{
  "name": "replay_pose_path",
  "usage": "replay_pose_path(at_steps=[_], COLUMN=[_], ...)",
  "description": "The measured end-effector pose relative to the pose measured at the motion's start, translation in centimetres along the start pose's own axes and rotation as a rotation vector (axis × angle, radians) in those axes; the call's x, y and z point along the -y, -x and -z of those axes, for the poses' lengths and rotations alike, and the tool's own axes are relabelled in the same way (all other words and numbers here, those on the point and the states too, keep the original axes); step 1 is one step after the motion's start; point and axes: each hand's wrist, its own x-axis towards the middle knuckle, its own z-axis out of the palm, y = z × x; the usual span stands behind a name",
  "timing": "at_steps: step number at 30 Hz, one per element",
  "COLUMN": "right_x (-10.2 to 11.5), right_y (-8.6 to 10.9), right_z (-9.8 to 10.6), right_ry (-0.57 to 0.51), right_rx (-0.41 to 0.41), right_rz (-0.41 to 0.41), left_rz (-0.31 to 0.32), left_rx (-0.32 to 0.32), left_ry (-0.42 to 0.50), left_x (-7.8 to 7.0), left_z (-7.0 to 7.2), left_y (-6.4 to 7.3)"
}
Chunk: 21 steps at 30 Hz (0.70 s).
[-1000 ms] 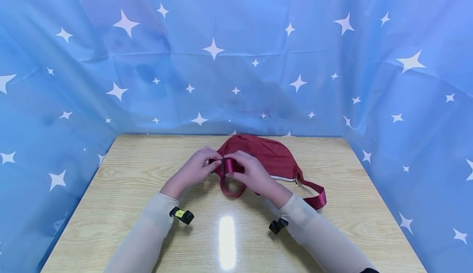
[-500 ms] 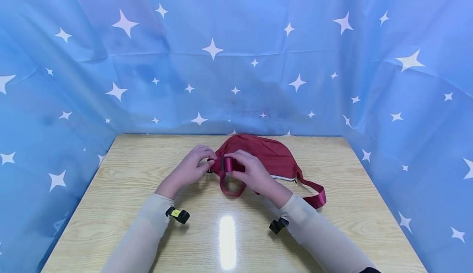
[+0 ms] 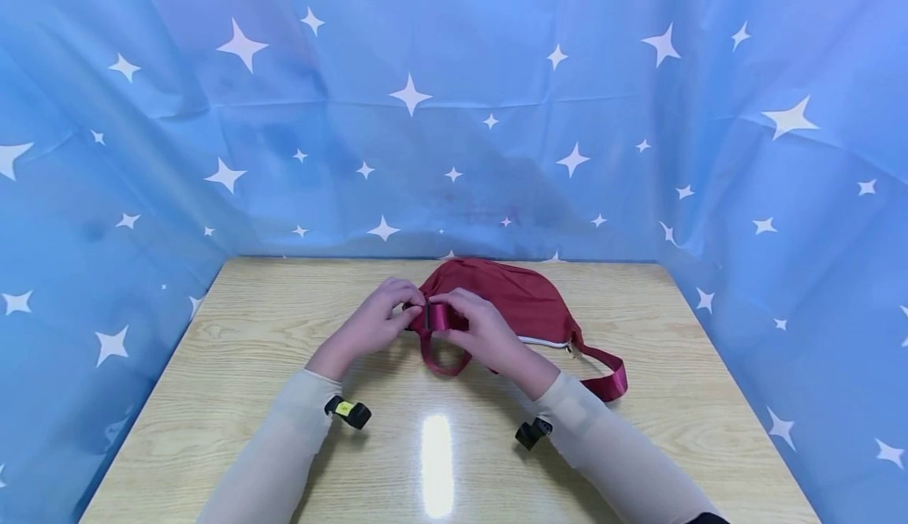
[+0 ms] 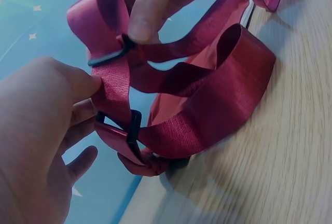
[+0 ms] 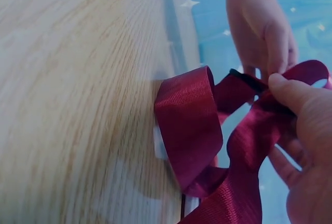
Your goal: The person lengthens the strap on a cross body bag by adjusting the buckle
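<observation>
A dark red waist bag (image 3: 521, 299) lies at the back of the table, its webbing strap (image 4: 179, 136) looped up in front of it. My right hand (image 3: 485, 335) pinches the strap right beside a black strap slider (image 4: 106, 59), where a small loop stands out. My left hand (image 3: 372, 321) pinches the strap's edge between that slider and a second black buckle piece (image 4: 134, 126) lower down. In the right wrist view, the right thumb (image 5: 290, 90) presses on the webbing and the left fingertips meet the strap just beyond it.
The bag's white zipper (image 3: 545, 342) runs along its front edge, and a loose strap end (image 3: 606, 382) curls out at its right. A wood-grain table (image 3: 284, 295) lies beneath, with a blue star-patterned curtain (image 3: 340, 138) behind and at both sides.
My left hand drew a little to the left along the strap half a second ago, and is now back to the right near the slider. The right hand and bag have hardly moved.
</observation>
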Motion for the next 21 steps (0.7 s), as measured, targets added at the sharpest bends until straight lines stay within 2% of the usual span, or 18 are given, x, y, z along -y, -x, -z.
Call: replay_pose_path(at_steps=[4,8,16,21], right_x=[-0.1,-0.1,-0.1,-0.1], right_y=[0.0,0.0,0.0,0.1], right_z=[-0.2,-0.3,-0.4,-0.3], right_ry=[-0.014,-0.016,-0.025,-0.022], right_rx=[-0.007,-0.008,-0.016,-0.014], right_rz=[0.010,0.006,0.003,-0.017], left_rz=[-0.023,-0.014,0.037,0.019], left_rx=[-0.004,-0.004,-0.023,-0.020], left_ry=[-0.001,-0.001,-0.032,-0.029], left_x=[-0.4,-0.5,0.4,0.6], left_z=[-0.2,-0.2,0.1,0.2], left_y=[-0.2,-0.2,0.8,1.1])
